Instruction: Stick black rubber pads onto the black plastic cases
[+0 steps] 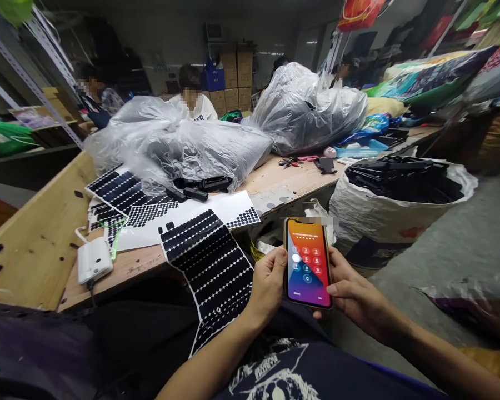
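Observation:
A smartphone (pixel 308 266) is held upright above my lap, its lit screen showing a passcode keypad. My left hand (pixel 270 280) grips its left edge, thumb along the side. Around the right edge and underneath, the fingers of my right hand (pixel 350 286) are closed, with the thumb at the screen's lower right edge. Left of my left hand, a sheet of black stickers (pixel 210 261) hangs over the table edge onto my lap. More white sheets with black round stickers (pixel 150 214) lie behind it on the table.
Clear plastic bags (pixel 216 147) full of dark parts cover the table's back. A white power bank (pixel 94 260) with cables sits at left. To the right stands a woven sack (pixel 358 222) of black parts. Pliers (pixel 290 162) lie on the wooden table (pixel 275 180). Other people sit behind the bags.

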